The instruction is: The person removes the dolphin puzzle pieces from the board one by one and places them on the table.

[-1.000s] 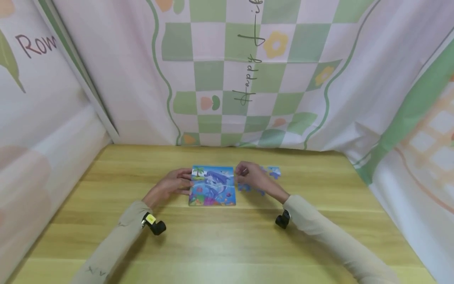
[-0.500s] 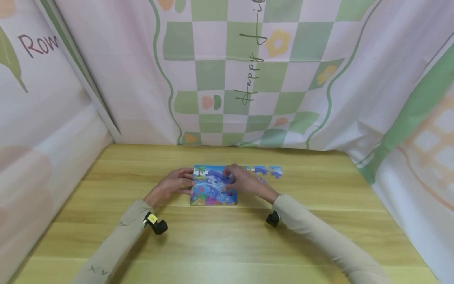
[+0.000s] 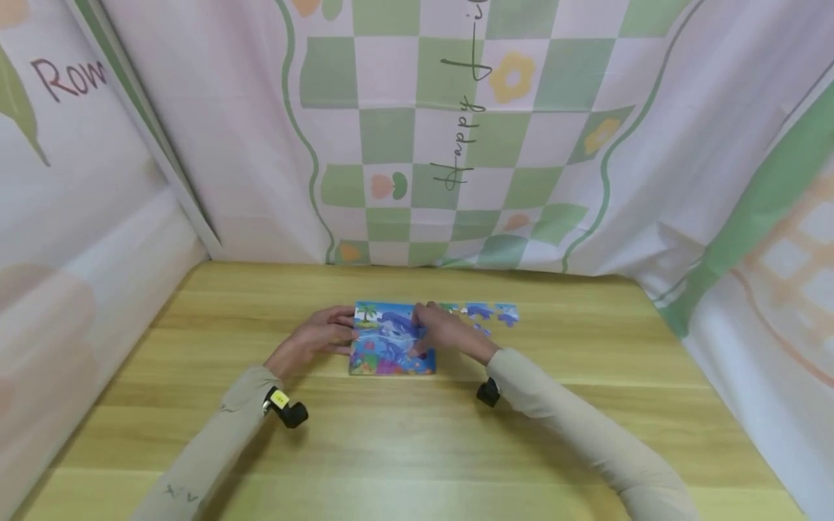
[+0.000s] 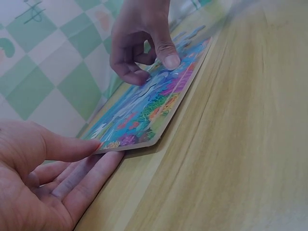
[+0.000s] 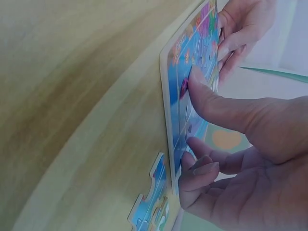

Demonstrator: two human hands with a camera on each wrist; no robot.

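two hands [image 3: 311, 337] [image 3: 451, 334] touching dolphin puzzle [image 3: 381, 356], pieces [image 3: 478, 311] alongside

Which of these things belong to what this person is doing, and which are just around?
In the job:
- dolphin puzzle, at its left edge the left hand
- right hand, touching the puzzle's top
- loose puzzle pieces beside it, probably

Just around:
- checked curtain
- wrist cameras
- wooden table, merely the surface underneath
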